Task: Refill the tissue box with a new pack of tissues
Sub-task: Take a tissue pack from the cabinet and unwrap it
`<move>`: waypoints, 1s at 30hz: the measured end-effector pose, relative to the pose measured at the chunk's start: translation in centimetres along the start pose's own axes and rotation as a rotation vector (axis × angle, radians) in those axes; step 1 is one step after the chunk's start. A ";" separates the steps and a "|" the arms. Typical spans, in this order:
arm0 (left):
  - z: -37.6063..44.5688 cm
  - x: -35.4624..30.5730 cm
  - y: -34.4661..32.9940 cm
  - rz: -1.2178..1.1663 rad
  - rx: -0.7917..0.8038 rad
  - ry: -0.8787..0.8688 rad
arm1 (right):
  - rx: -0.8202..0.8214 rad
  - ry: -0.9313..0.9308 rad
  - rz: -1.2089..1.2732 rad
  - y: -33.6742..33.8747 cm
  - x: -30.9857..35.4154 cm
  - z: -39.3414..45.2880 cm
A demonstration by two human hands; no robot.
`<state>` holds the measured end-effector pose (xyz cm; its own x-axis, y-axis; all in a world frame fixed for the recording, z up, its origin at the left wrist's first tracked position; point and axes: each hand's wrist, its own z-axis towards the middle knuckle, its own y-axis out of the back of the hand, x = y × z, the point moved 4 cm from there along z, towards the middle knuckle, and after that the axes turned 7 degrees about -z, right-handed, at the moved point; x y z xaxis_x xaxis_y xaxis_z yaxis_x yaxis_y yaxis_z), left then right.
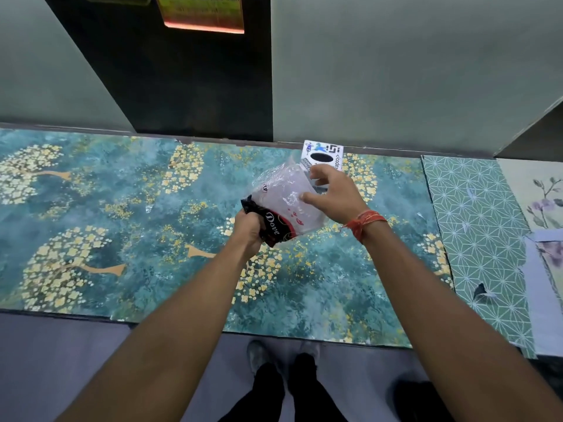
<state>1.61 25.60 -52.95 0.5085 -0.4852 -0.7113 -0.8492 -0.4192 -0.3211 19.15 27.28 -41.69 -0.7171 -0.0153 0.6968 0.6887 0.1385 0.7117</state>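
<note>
A clear plastic tissue pack (281,199) with a black and red printed end reading "Dove" is held above the table. My left hand (248,231) is closed on that dark printed end. Over the pack's upper right side hovers my right hand (333,194), fingers spread and curled, thumb touching the plastic. Behind them a white tissue box (323,151) with a black oval slot and printed logos stands at the table's back edge, its lower part hidden by the pack and my right hand.
The table (122,208) wears a teal covering with yellow blossom trees. A green geometric sheet (478,223) and a floral sheet (542,208) lie at the right. A grey wall and dark panel (182,86) rise behind. My legs and shoes (283,376) show below the front edge.
</note>
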 end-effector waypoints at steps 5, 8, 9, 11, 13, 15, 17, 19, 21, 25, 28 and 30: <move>1.0 1.2 -0.3 0.051 -0.003 0.066 | 0.127 -0.063 0.033 -1.3 -1.6 2.1; 1.6 1.2 -0.2 0.067 -0.032 0.094 | 0.205 -0.113 0.049 -2.3 -2.8 3.0; 1.9 1.2 -0.1 0.076 -0.038 0.106 | 0.230 -0.132 0.039 -2.7 -3.2 3.2; 2.1 1.0 -0.1 0.098 -0.033 0.125 | 0.257 -0.163 0.066 -3.5 -3.9 3.6; 2.5 0.8 -0.2 0.133 -0.037 0.139 | 0.251 -0.201 0.135 -4.2 -4.6 4.1; 2.8 0.4 -0.3 0.171 -0.069 0.154 | 0.230 -0.244 0.192 -4.8 -5.1 4.6; 2.8 -0.3 -0.3 0.214 -0.122 0.148 | 0.169 -0.279 0.290 -4.9 -5.3 4.7; 3.2 -0.9 0.1 0.229 -0.198 0.128 | 0.076 -0.316 0.452 -4.5 -5.5 4.8; 3.7 -1.3 0.8 0.206 -0.265 0.110 | 0.020 -0.344 0.637 -3.9 -6.0 4.9; 4.8 -2.6 2.8 0.322 -0.489 0.035 | -0.114 -0.379 0.916 -2.2 -7.6 4.8; 4.9 -3.5 3.1 0.574 -0.596 0.000 | -0.175 -0.375 0.998 -1.5 -8.8 4.4; 4.8 -3.6 2.6 0.706 -0.603 -0.010 | -0.172 -0.378 1.008 -1.8 -9.2 3.9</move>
<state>-3.11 29.94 -54.17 -0.1022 -0.7746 -0.6242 -0.7422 -0.3584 0.5663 24.12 31.03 -49.75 0.2193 0.3373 0.9155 0.9632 -0.2243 -0.1480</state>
